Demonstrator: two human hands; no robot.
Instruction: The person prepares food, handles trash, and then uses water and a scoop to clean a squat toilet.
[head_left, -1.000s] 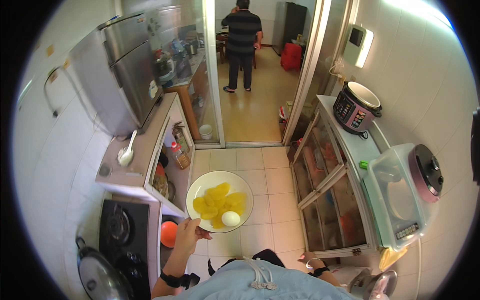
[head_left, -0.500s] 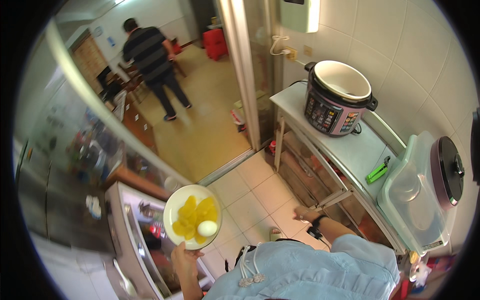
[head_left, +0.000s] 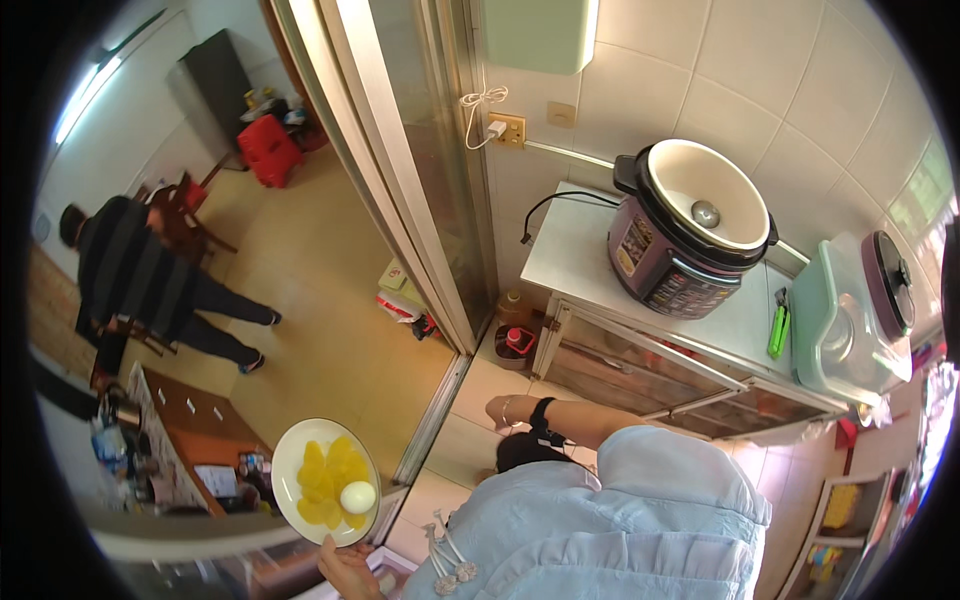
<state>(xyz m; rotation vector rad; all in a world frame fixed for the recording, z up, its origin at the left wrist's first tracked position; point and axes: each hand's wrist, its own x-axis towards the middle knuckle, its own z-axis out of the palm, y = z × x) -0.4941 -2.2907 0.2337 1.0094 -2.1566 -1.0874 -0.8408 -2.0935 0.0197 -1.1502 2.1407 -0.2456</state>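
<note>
Your view has swung right over the last second: the fridge and stove have dropped out, and the doorway with the yellowish floor [head_left: 320, 330] beyond it now fills your left. The person in the striped shirt [head_left: 150, 265] stands out there, well apart from you. On your right, the pale surface [head_left: 575, 250] on the cabinet has come closer. It bears an uncovered pressure cooker [head_left: 645, 250] with a small round silvery thing in its pot, and a greenish clear tub [head_left: 825, 330] with a dark round lid [head_left: 888, 285] by it.

Your plate [head_left: 284, 480] sits low and left in view, seen against the far room's floor where kitchen tiles lay behind it a second ago. For the carrying in hand, that turn seems to have cost nothing: the yellow slices [head_left: 325, 475] and the egg [head_left: 357, 497] keep their places, the egg near the rim.

Of your hands, the left [head_left: 350, 572] grips the plate's near edge. The right [head_left: 508, 410] hangs near the cabinet front, touching nothing you can make out; whether its fingers are curled, you cannot tell.
</note>
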